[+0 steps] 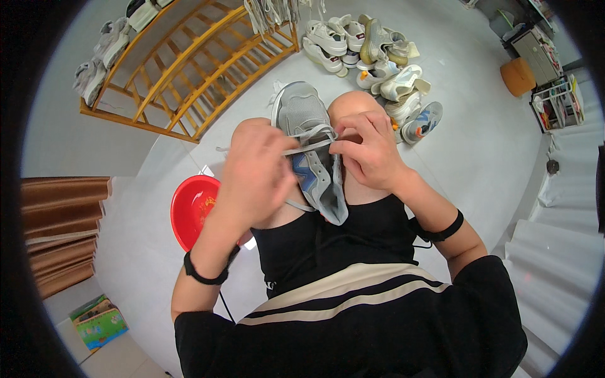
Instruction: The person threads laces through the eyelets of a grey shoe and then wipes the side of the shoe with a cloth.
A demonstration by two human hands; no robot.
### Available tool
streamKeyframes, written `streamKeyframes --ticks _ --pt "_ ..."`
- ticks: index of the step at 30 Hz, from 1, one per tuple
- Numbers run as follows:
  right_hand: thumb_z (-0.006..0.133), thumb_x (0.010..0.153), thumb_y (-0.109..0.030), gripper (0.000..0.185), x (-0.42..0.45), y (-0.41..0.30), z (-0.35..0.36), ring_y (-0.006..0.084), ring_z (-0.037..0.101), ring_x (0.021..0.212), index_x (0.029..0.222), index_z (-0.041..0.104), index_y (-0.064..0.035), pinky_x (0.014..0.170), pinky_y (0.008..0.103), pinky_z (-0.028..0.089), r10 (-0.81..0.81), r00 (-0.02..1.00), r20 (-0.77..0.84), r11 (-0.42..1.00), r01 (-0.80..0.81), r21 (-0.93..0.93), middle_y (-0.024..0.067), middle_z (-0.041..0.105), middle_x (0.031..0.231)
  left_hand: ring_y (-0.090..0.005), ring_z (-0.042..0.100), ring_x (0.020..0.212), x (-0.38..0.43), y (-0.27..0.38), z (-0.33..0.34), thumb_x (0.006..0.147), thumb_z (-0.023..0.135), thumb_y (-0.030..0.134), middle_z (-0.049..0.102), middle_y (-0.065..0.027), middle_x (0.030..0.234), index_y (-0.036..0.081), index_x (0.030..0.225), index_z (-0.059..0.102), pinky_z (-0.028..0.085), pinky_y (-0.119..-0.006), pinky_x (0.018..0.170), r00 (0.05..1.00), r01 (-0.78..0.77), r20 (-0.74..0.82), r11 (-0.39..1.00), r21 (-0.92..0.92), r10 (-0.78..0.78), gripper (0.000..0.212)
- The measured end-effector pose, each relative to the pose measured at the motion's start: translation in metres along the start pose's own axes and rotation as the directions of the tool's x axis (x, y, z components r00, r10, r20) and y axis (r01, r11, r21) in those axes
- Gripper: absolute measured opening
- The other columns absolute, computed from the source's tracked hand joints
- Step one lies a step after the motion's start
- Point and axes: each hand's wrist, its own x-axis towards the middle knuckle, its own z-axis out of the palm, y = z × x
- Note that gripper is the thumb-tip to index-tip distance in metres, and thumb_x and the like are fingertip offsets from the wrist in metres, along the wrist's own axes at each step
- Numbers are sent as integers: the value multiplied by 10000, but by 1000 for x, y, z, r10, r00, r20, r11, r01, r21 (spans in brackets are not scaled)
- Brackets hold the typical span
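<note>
A grey sneaker (302, 111) with a blue patch on its side rests across my knees, its toe pointing away from me and its heel towards my lap. Pale grey shoelaces (307, 147) cross over the tongue; the eyelets nearer the heel have no lace through them. My right hand (371, 149) pinches the lace at the right edge of the shoe between thumb and forefinger. My left hand (257, 175), blurred, is at the shoe's left side beside the stretched lace; its fingertips are too blurred to tell whether they grip it.
A red plastic basin (182, 212) stands on the floor at left. Beyond is a wooden shoe rack (142, 125) with shoes and hanging laces. Several sneakers (401, 85) are piled on the floor ahead. An orange stool (517, 77) and a wire rack (557, 106) stand far right.
</note>
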Motion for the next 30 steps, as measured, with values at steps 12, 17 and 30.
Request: streamKeyframes --ticks 12,17,30 --pt "801 757 -76 272 -1 -2 -5 306 531 1222 984 803 -227 1040 469 401 5 1000 -8 1000 -6 -18 -18 658 1262 -270 650 983 13 6 32 1046 693 106 657 -116 1011 20 1031 708 523 -369 873 990 110 125 898 -426 -61 88" --pt "800 747 -67 259 2 -7 -5 293 534 1197 949 798 -229 1018 462 395 -7 1000 -8 1000 7 -10 -23 650 1213 -196 665 888 -35 -21 -2 1119 665 163 706 -124 1007 4 1097 739 527 -308 824 818 573 469 545 -612 -334 177" --pt "773 707 -25 271 6 -3 2 296 577 1131 914 786 -199 1009 477 448 -35 999 -15 999 36 21 7 652 1140 -332 633 807 -49 -58 -57 1058 724 170 674 -149 809 10 1027 775 527 -430 771 840 394 408 919 -5 -358 171"
